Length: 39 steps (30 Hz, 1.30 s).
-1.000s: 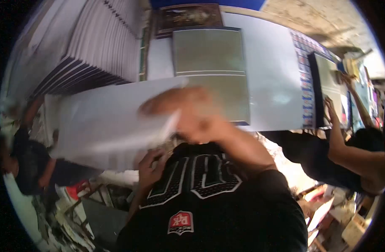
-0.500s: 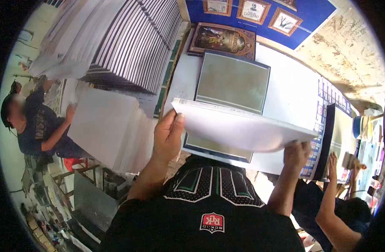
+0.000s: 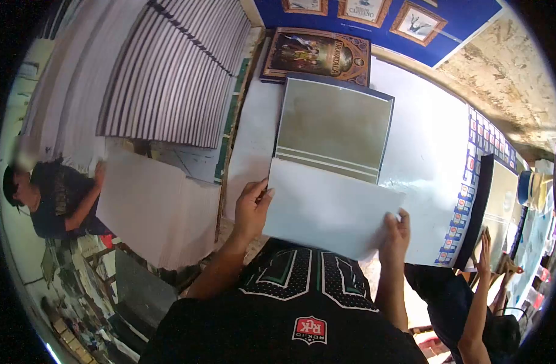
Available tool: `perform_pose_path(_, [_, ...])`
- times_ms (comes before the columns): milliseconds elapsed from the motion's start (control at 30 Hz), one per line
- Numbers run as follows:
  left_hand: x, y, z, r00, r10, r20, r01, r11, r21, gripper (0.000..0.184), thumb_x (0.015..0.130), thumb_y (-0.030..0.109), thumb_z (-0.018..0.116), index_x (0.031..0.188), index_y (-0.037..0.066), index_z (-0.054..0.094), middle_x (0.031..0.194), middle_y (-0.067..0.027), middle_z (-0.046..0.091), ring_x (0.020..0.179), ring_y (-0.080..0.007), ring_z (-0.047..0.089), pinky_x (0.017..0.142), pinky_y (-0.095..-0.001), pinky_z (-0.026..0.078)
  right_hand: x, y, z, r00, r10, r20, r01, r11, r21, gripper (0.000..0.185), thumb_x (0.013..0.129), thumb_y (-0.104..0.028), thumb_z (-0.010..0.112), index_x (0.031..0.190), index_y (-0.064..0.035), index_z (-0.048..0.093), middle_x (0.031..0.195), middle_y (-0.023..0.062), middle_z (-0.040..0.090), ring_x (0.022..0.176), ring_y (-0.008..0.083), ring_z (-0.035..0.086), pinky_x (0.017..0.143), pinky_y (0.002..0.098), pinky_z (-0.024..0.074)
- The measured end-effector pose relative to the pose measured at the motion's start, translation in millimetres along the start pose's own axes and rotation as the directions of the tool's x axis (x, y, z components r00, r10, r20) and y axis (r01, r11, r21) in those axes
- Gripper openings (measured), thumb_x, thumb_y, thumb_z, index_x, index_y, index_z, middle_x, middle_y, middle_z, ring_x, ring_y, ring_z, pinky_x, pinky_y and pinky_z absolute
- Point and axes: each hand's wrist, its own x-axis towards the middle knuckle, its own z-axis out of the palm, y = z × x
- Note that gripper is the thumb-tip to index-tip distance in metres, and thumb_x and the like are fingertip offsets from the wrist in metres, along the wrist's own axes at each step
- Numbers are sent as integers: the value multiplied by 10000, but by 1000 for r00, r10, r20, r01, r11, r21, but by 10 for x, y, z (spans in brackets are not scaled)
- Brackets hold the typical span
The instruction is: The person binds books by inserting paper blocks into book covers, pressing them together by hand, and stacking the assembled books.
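Note:
A white book block [image 3: 332, 209] lies flat over the near part of an opened book cover [image 3: 335, 124], whose grey-green inner face has a dark border. My left hand [image 3: 252, 209] grips the block's left edge, thumb on top. At the right edge, my right hand [image 3: 396, 233] has its fingers curled against the block near the corner. The near half of the cover is hidden beneath the white block. Beyond the cover sits a finished book with an ornate picture front [image 3: 317, 57].
A tall stack of white book blocks [image 3: 168, 79] and a lower pile of white sheets [image 3: 144, 200] stand left. One person [image 3: 59, 194] is beside them. At right, another person's hand [image 3: 484, 249] touches another opened cover [image 3: 499, 194]. Framed pictures [image 3: 417, 23] top the table's far edge.
The white book block, raised and tilted before, has come down flat over the near part of the cover. Both my hands have lowered with it, and the right hand has moved left.

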Motion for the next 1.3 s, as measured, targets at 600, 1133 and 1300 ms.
perform_pose_path(600, [88, -260, -20, 924, -380, -42, 379, 894, 238, 356, 895, 192, 695, 1167, -35, 655, 958, -96, 704, 849, -135, 628, 775, -276, 500, 225, 268, 33, 989, 146, -20, -138, 869, -474, 397, 942, -127, 605, 1266, 34, 440, 922, 102, 615, 728, 134, 599, 584, 277, 505])
perform_pose_path(1133, [292, -441, 6, 938, -313, -149, 346, 877, 335, 312, 853, 215, 739, 1060, -15, 702, 931, -152, 707, 816, -220, 678, 758, -318, 523, 410, 308, -15, 996, 91, -15, -74, 691, -719, 348, 906, -113, 638, 1194, 71, 571, 1008, 163, 657, 877, 213, 635, 755, 323, 517])
perform_pose_path(1300, [308, -501, 6, 957, -248, -149, 287, 882, 373, 284, 854, 211, 729, 1051, 6, 710, 927, -154, 689, 828, -253, 673, 762, -329, 521, 428, 282, 55, 986, 152, -74, -166, 791, -589, 365, 920, -120, 630, 1221, 80, 580, 1006, 153, 665, 867, 190, 637, 727, 303, 518])
